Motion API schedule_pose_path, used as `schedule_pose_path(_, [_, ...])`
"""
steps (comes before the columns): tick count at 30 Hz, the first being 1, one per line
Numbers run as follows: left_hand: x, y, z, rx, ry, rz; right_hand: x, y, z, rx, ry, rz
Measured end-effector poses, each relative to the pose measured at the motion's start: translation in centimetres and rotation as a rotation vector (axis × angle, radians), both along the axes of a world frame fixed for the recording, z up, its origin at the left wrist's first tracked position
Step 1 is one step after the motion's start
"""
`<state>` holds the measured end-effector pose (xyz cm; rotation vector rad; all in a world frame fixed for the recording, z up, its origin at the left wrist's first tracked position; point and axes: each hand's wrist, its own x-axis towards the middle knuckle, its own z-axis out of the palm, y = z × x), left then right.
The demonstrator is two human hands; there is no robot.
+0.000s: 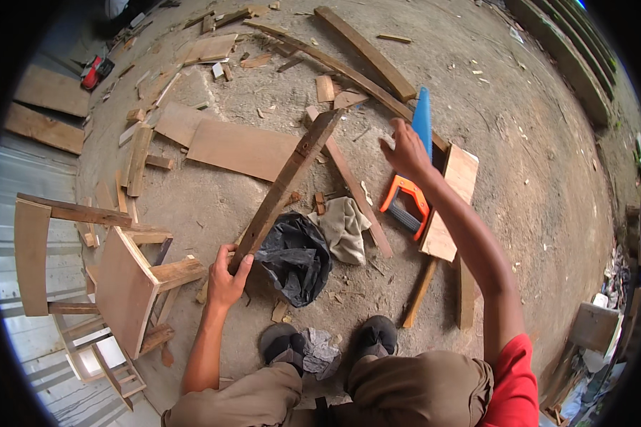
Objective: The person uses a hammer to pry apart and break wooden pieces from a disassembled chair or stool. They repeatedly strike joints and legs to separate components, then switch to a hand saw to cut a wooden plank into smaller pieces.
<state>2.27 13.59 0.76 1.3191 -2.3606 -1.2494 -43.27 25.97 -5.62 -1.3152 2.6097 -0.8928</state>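
Bare wood at lower left in the frame: we've got one chair (126,292) there. Our left hand (226,288) has the lower end of one squared timber (290,176) between thumb and fingers, likely to steady it as it slants up through the centre. Next, one black plastic bag (299,274), one beige rag (345,231). Our right hand (410,153), loosely half-open, looks empty, upper right of centre, by one handsaw (423,117), maybe put there for easy reach.

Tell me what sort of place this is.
Probably a makeshift woodworking spot: an orange-handled handsaw, scattered wooden boards and a wooden chair on rough ground suggest it.
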Motion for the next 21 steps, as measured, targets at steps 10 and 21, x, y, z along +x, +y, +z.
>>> schedule_pose_path(10, [6.1,1.3,3.8,-0.107,-0.058,-0.04,-15.4,-10.7,-3.9,0.381,0.192,-0.309])
schedule_pose_path(21, [9.3,2.9,4.3,-0.099,-0.107,0.087,-14.1,-10.6,-0.2,0.416,0.285,-0.206])
